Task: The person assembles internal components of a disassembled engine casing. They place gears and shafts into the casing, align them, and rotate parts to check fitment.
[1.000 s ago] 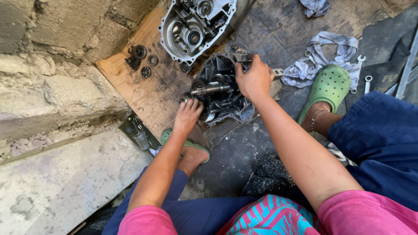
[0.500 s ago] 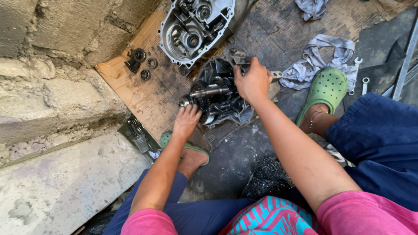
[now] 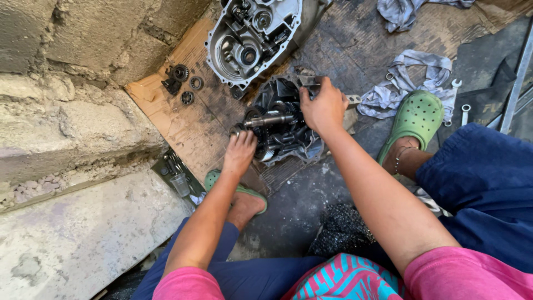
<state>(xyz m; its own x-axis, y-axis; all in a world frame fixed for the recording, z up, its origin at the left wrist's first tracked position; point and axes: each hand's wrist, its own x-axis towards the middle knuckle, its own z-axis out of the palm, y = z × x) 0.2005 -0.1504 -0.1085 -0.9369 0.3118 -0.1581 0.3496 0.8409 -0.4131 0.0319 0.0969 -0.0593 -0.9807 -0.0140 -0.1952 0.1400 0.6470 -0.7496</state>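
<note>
I am steadying the greasy dark metal engine case half with its gears and steel shaft (image 3: 277,130) on the brown cardboard sheet (image 3: 177,119): my left hand (image 3: 240,151) is pinching the shaft's end, and my right hand (image 3: 323,106) is curling over the case's far edge. Next, I judge, comes a steady hold for freeing the shaft.

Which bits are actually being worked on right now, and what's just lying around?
In hand: gear assembly, gripped by left hand and right hand.

Lying about: engine cover, loose gears, grey rag, wrenches.
</note>
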